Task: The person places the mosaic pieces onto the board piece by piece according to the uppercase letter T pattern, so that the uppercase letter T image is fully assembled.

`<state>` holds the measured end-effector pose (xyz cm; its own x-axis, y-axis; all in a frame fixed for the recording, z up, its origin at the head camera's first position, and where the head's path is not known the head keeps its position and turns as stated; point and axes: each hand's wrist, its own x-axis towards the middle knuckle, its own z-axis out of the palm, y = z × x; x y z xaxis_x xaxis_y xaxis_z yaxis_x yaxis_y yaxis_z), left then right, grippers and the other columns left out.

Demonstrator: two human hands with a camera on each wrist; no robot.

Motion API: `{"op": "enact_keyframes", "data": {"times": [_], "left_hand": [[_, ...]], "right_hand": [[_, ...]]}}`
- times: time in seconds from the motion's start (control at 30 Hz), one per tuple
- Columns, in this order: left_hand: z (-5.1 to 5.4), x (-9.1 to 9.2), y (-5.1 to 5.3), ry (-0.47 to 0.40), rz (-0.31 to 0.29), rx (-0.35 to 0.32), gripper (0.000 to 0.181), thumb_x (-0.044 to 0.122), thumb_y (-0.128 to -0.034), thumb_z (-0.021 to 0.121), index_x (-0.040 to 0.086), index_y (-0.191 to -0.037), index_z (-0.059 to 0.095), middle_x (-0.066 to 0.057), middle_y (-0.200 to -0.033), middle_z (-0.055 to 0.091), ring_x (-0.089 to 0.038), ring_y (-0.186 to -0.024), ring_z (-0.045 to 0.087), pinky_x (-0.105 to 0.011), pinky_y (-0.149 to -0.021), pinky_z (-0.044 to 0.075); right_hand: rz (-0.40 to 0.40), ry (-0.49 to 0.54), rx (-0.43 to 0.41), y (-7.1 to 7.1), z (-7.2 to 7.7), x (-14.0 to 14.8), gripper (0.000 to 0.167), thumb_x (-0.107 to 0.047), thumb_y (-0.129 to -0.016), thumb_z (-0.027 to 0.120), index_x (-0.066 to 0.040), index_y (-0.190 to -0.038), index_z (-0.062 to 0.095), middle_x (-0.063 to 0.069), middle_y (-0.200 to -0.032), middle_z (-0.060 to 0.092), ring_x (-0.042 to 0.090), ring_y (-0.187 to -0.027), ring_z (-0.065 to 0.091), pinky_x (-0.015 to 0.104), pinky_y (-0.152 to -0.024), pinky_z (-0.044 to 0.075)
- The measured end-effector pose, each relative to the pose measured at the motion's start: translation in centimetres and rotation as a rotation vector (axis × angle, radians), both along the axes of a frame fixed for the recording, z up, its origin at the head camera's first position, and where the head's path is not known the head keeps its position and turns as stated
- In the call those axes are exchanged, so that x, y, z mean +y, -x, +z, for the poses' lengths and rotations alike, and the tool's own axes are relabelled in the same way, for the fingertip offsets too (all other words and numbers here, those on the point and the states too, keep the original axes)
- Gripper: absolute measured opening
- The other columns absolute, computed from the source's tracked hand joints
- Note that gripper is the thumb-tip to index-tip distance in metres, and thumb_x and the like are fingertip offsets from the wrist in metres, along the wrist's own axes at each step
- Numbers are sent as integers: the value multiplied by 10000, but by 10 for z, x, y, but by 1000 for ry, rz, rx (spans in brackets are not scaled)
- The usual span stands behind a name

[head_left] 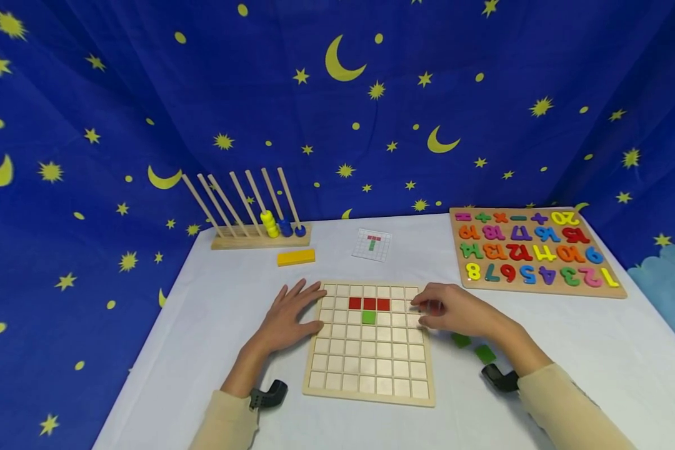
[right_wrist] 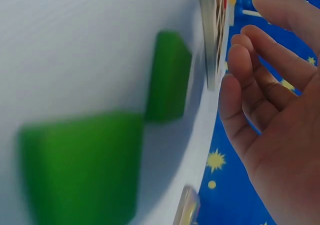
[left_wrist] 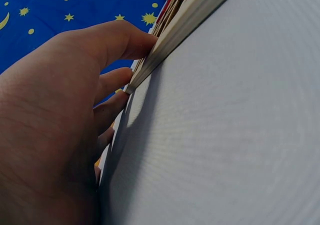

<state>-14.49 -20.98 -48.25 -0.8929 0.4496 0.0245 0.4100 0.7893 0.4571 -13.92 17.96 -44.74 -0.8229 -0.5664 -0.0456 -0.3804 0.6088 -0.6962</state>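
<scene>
My left hand (head_left: 288,317), fingers spread, touches the board (head_left: 371,398) on its edge at ten o'clock; my right hand (head_left: 460,309) hangs over the two o'clock edge, thumb parted from loosely bent fingers. Green tiles (head_left: 485,354) lie just outside at three o'clock, and white counter (head_left: 371,431) opens out toward six.

Blue curtain (head_left: 281,37), yellow moons (head_left: 334,64), stars (head_left: 377,91); white-topped table (head_left: 152,387) in front.
</scene>
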Motion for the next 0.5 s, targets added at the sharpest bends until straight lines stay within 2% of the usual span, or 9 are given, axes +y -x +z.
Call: {"op": "enact_keyframes", "data": {"times": [0.2,0.5], "left_hand": [[1,0,-1,3,3,-1,653,455,-850,663,302,-1446,444,112,-1534,299,-177,-1448,112,-459,-1156,7],[2,0,-1,-7,-11,14,651,425,-846,679,275,-1440,460,89,-1532,315,-208,-1444,138,-485,-1153,23]], "right_hand": [[-43,-42,-34,-8,-2,15,319,-286,-837,753,-177,-1129,684,-86,-953,616,136,-818,546,250,-700,507],[-44,-62,-15,-16,-2,36,314,-269,-835,757,-157,-1120,691,-75,-914,615,142,-786,539,244,-660,486]]}}
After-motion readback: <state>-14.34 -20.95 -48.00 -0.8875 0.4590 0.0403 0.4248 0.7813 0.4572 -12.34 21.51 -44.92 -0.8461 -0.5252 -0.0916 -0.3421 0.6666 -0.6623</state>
